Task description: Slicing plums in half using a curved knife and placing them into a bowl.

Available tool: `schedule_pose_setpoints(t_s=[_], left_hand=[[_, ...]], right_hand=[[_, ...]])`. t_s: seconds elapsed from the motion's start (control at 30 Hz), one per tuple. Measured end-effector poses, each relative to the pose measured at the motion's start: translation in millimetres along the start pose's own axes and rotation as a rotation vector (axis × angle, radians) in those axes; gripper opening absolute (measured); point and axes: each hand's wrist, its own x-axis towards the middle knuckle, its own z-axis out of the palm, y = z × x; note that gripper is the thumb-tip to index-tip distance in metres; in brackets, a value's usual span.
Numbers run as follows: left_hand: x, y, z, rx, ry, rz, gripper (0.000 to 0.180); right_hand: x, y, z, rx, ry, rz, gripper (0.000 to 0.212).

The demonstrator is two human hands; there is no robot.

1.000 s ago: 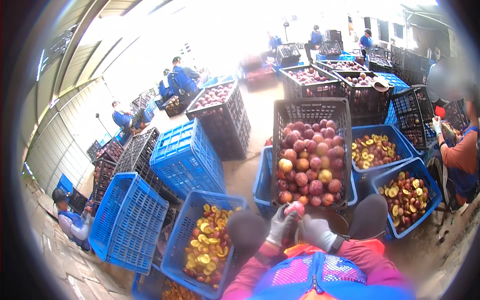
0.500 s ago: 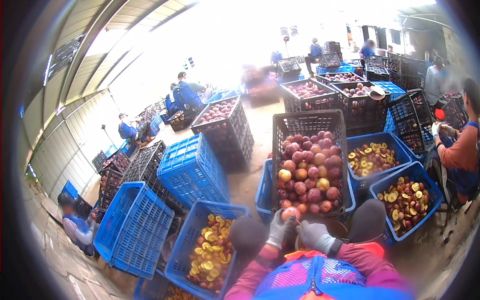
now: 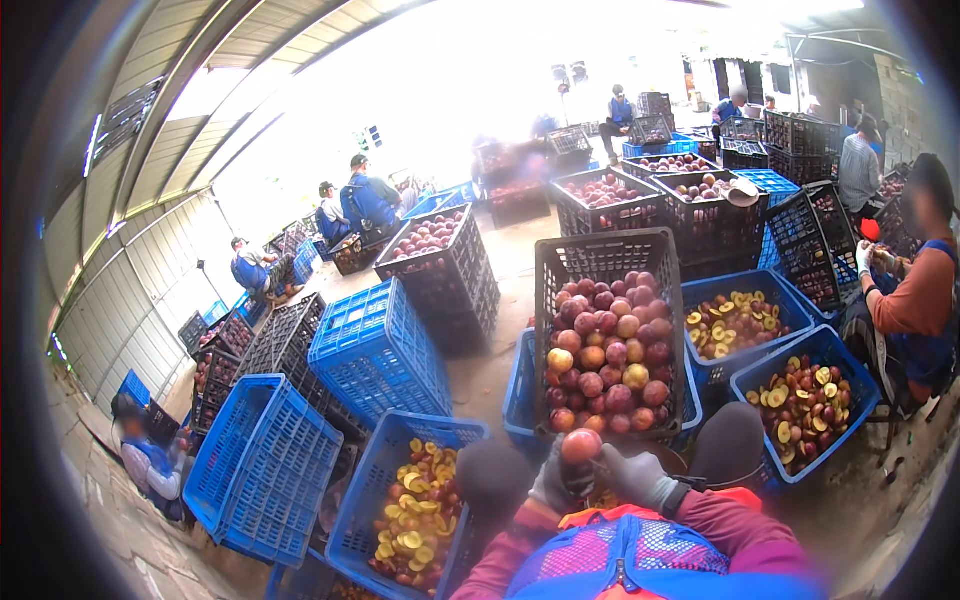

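A reddish plum [image 3: 581,446] is gripped in my grey-gloved left hand [image 3: 556,480] in front of my body. My right hand [image 3: 641,477], gloved too, is closed right beside the plum; what its fingers hold, if anything, is hidden. Just beyond both hands, a black crate [image 3: 552,300] of whole plums tilts toward me, resting in a blue crate [image 3: 518,392]. Below my hands, partly covered by them, is a round container [image 3: 672,461]. Cut yellow-fleshed plum halves [image 3: 415,535] fill part of a blue crate [image 3: 365,500] by my left knee.
Two blue crates of cut plums [image 3: 740,372] [image 3: 742,385] stand to my right, near a seated person [image 3: 915,300]. At left are stacked blue crates [image 3: 255,470] and an upturned blue crate stack [image 3: 380,350]. Black plum crates [image 3: 440,285] stand farther back, with other people seated around.
The plum and both hands have come closer together, with my right hand now against the plum. The view has shifted slightly, and the fruit crate appears a little lower.
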Motion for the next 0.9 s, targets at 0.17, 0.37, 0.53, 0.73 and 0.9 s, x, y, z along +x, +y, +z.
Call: schedule_pose_setpoints(t_s=[0.17,0.37,0.53,0.73,0.9], left_hand=[[32,4,-68,-0.765,-0.292,-0.673,0.049],[46,-1,-76,0.543,-0.093,0.233,0.032],[41,-13,-59,0.602,-0.070,0.313,0.038],[39,-51,-65,0.718,-0.180,0.247,0.039],[28,-49,-48,0.422,-0.226,0.045,0.041]], right_hand=[[-15,2,-14,0.057,-0.023,0.046,0.045],[48,-20,-88,0.564,0.480,0.191,0.022],[65,-26,-93,1.034,0.121,0.594,0.028],[41,-26,-29,1.251,0.052,0.637,0.029],[34,-34,-23,0.552,0.137,0.567,0.026]])
